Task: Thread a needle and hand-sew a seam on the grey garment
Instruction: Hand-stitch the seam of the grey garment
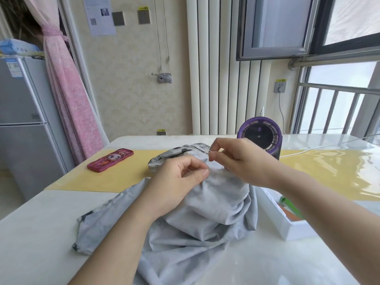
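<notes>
While the garment [205,202] is lying heaped on the table [41,223], a raised fold of it is being pinched between thumb and forefinger of the left hand [178,182]. Just beside it, a needle [208,150] is being gripped by the fingertips of the right hand [240,161], close above the fold. Both hands are being held near each other over the cloth.
</notes>
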Tool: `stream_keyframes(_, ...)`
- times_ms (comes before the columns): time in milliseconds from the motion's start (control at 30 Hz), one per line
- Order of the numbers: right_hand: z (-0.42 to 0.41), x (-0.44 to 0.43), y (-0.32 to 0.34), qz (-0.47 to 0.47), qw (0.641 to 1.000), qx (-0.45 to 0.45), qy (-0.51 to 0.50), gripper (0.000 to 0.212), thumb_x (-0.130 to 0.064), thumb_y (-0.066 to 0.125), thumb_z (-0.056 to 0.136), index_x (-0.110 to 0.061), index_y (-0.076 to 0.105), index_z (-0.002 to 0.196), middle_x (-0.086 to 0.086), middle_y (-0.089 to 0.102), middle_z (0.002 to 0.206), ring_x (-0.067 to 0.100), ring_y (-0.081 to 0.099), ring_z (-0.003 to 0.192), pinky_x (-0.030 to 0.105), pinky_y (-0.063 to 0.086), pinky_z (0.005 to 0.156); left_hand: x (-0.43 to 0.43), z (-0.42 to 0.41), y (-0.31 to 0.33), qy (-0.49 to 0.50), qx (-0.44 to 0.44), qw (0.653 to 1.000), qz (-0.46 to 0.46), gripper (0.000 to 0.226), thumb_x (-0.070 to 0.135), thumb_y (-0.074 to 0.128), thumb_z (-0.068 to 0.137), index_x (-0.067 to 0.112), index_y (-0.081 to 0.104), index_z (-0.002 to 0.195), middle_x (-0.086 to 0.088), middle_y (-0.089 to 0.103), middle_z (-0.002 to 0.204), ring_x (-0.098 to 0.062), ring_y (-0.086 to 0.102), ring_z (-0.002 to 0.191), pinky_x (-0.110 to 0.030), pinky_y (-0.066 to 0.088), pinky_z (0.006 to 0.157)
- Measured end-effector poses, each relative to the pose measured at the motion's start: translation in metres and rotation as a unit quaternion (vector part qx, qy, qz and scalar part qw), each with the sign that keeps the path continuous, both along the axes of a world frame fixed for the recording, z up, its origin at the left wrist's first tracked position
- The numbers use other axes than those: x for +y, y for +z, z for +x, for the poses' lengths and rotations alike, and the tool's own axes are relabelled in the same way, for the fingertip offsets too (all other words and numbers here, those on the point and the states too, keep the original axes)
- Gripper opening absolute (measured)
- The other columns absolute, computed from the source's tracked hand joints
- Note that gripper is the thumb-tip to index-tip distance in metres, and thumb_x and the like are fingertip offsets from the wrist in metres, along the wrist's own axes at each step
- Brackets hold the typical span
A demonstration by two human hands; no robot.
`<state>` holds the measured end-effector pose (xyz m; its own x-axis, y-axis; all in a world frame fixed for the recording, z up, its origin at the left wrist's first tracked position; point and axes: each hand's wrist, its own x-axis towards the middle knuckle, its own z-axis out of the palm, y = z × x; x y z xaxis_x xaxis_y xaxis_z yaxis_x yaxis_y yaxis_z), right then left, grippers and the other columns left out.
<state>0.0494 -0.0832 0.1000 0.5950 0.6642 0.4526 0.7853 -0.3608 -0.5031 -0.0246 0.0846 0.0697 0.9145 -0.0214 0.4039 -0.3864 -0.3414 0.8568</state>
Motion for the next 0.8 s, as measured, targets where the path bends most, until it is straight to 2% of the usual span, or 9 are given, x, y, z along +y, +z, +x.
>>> stream_keyframes(100,0.001,-0.006,-0.003,-0.041,0.999,-0.004,-0.011,0.024,-0.025,0.051,0.096,-0.033,0.05,0.074,-0.013,0.042,0.041,0.011,0.03,0.043,0.018,0.027,0.044,-0.005,0.0,-0.001,0.012,-0.014,0.999,0.037,0.012,0.011,0.067,0.085,0.022,0.069,0.081,0.011,0.07,0.079,0.0,0.062,0.079,-0.01,0.044,0.076)
stream_keyframes(233,0.002,-0.013,-0.004,-0.077,0.997,-0.016,-0.019,0.023,-0.026,0.053,0.095,-0.035,0.05,0.074,-0.014,0.045,0.043,0.011,0.035,0.044,0.019,0.03,0.046,-0.01,0.0,-0.005,0.015,-0.006,0.999,0.032,0.014,0.01,0.068,0.084,0.023,0.07,0.079,0.012,0.072,0.079,0.002,0.064,0.079,-0.01,0.045,0.076)
stream_keyframes(300,0.002,-0.017,0.0,-0.093,0.995,-0.009,-0.023,0.018,-0.025,0.054,0.094,-0.032,0.055,0.078,-0.018,0.054,0.051,0.008,0.046,0.051,0.017,0.038,0.051,-0.009,0.001,-0.008,0.028,0.0,1.0,0.013,0.014,0.011,0.069,0.082,0.024,0.07,0.078,0.01,0.073,0.081,-0.001,0.066,0.081,-0.013,0.048,0.078)
stream_keyframes(367,0.002,-0.022,0.005,-0.117,0.993,0.002,-0.026,0.015,-0.023,0.054,0.094,-0.029,0.06,0.082,-0.019,0.062,0.067,0.005,0.057,0.064,0.013,0.043,0.06,-0.008,0.002,-0.01,0.033,0.013,0.999,-0.015,0.013,0.01,0.07,0.082,0.023,0.07,0.078,0.01,0.073,0.079,0.0,0.065,0.077,-0.013,0.047,0.074)
stream_keyframes(433,0.002,-0.024,0.009,-0.149,0.988,-0.002,-0.033,0.015,-0.022,0.054,0.094,-0.029,0.065,0.087,-0.021,0.06,0.072,0.005,0.06,0.069,0.009,0.042,0.061,-0.008,0.002,-0.011,0.032,0.028,0.998,-0.035,0.011,0.01,0.069,0.081,0.021,0.07,0.078,0.011,0.072,0.075,0.002,0.063,0.072,-0.011,0.045,0.068)
stream_keyframes(567,0.003,-0.023,0.013,-0.198,0.978,-0.042,-0.049,0.021,-0.019,0.055,0.094,-0.03,0.071,0.098,-0.019,0.055,0.084,0.003,0.055,0.079,0.01,0.039,0.068,-0.008,0.001,-0.009,0.031,0.046,0.997,-0.05,0.009,0.01,0.068,0.082,0.018,0.069,0.079,0.01,0.071,0.071,0.002,0.061,0.067,-0.01,0.045,0.064)
stream_keyframes(700,0.003,-0.02,0.017,-0.208,0.975,-0.078,-0.032,0.018,-0.024,0.059,0.092,-0.035,0.072,0.098,-0.018,0.056,0.091,-0.002,0.042,0.083,0.001,0.03,0.078,-0.008,0.002,-0.009,0.033,0.056,0.996,-0.056,0.011,0.01,0.068,0.083,0.019,0.069,0.078,0.01,0.071,0.071,0.001,0.061,0.067,-0.011,0.045,0.064)
stream_keyframes(800,0.004,-0.019,0.017,-0.215,0.972,-0.086,-0.023,0.017,-0.028,0.06,0.091,-0.038,0.071,0.098,-0.023,0.055,0.091,0.002,0.035,0.091,0.006,0.031,0.08,-0.007,0.002,-0.01,0.033,0.063,0.996,-0.055,0.009,0.011,0.068,0.083,0.019,0.069,0.078,0.01,0.071,0.071,0.001,0.061,0.067,-0.012,0.046,0.064)
